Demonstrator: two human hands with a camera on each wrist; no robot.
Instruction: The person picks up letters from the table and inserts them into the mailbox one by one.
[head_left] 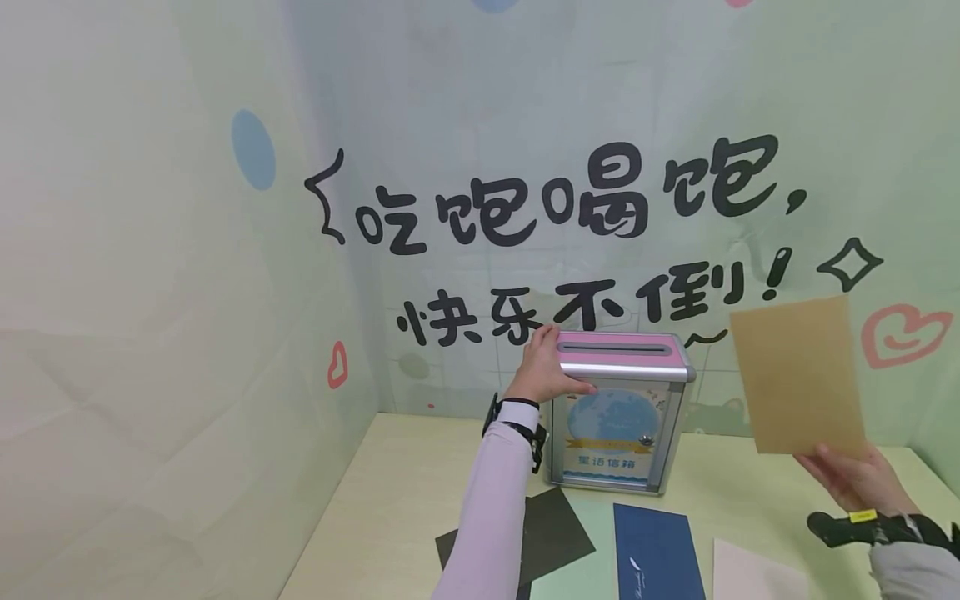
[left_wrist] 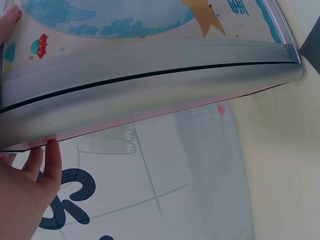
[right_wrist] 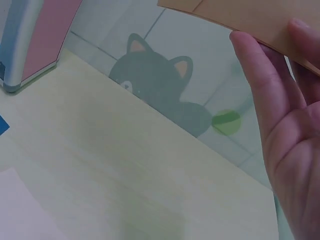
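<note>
A suggestion box [head_left: 611,433] with a silver frame, a pink top and a long slot stands upright on the table, its front panel showing a blue globe picture. My left hand [head_left: 540,371] grips its upper left corner, thumb over the front and fingers round the back. The left wrist view shows those fingertips [left_wrist: 52,155] at the box's top edge. Off to the right of the box, a plain brown envelope [head_left: 798,379] is held up above the table. My right hand [head_left: 862,479] pinches it by the bottom edge between thumb and fingers.
Flat on the table [head_left: 420,458], in front of the box, lie black envelopes [head_left: 555,537], a pale green one [head_left: 596,521], a navy blue one [head_left: 658,550] and a pale pink one [head_left: 753,571]. A decorated wall [head_left: 465,100] rises behind, with another at the left [head_left: 172,333].
</note>
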